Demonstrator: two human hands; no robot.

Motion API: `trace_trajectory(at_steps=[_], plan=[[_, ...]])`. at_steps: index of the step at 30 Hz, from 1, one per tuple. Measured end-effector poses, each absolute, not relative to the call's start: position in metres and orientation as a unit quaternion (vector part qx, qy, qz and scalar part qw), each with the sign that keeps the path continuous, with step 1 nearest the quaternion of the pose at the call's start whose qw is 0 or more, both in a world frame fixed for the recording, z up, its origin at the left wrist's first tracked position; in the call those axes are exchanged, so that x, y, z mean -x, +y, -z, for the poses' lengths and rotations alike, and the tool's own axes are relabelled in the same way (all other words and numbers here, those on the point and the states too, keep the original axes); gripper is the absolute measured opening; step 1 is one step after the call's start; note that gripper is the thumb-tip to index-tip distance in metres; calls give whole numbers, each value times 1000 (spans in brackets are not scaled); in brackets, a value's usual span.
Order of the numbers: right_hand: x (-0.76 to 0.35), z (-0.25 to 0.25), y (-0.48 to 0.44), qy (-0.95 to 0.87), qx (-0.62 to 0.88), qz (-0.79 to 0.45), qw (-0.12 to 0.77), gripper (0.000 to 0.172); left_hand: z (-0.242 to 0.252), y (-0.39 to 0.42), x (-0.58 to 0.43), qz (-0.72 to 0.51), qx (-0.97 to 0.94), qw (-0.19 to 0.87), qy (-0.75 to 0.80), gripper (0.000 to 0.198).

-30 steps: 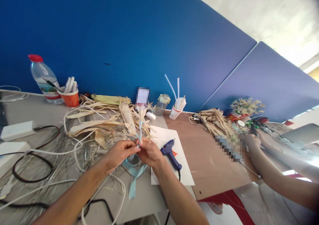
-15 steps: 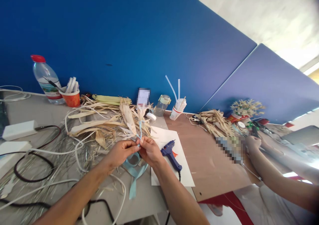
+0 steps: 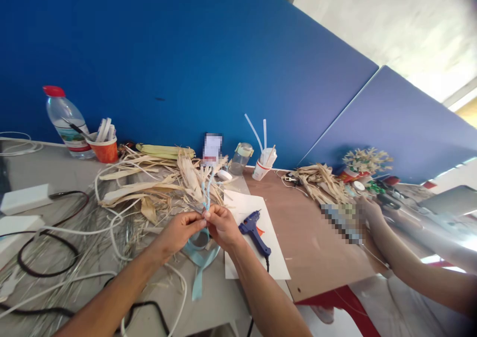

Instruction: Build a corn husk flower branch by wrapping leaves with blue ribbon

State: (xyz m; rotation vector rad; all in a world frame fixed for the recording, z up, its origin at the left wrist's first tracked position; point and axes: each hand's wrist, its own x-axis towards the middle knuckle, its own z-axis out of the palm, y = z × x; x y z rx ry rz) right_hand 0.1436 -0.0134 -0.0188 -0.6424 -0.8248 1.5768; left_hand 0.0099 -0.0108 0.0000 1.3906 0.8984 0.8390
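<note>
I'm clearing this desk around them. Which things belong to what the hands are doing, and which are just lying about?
In use: left hand, right hand, stem, ribbon.
Lying about: glue gun, paper, water bottle, orange cup, husks.

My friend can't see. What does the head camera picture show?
The left hand and right hand pinch a thin stem wrapped in light blue ribbon above a cluttered desk. A blue glue gun lies on white paper beside them, dried husks behind.
</note>
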Motion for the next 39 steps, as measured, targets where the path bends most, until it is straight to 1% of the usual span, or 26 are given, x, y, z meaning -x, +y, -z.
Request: trace_trajectory(at_steps=[6, 11, 15, 17, 20, 24, 27, 31, 34, 39], plan=[[-145, 22, -10, -374, 300, -651, 589, 18, 1, -10, -10, -360, -595, 599, 397, 30], [-148, 28, -7, -423, 332, -574, 617, 15, 0, -9, -10, -347, -592, 595, 419, 32], [-151, 29, -6, -458, 356, -543, 607, 17, 2, -7, -11, -393, -556, 599, 421, 28], [-151, 27, -7, -466, 361, -538, 602, 18, 2, -7, -12, -427, -508, 623, 414, 27], [-150, 22, -9, -477, 374, -533, 590, 19, 2, -7, -11, -458, -420, 689, 372, 28], [-147, 17, -12, -474, 373, -540, 587, 20, 3, -6, -7, -460, -337, 766, 296, 21], [-146, 17, -12, -471, 366, -547, 587, 20, 4, -7, -6, -458, -310, 794, 252, 19], [-146, 20, -11, -460, 386, -524, 604, 18, 3, -8, -8, -467, -299, 792, 255, 19], [-145, 22, -12, -441, 406, -516, 612, 18, 0, -10, -10, -469, -336, 763, 291, 15], [-143, 24, -14, -438, 435, -494, 613, 19, -6, -12, -12, -480, -368, 720, 339, 19]])
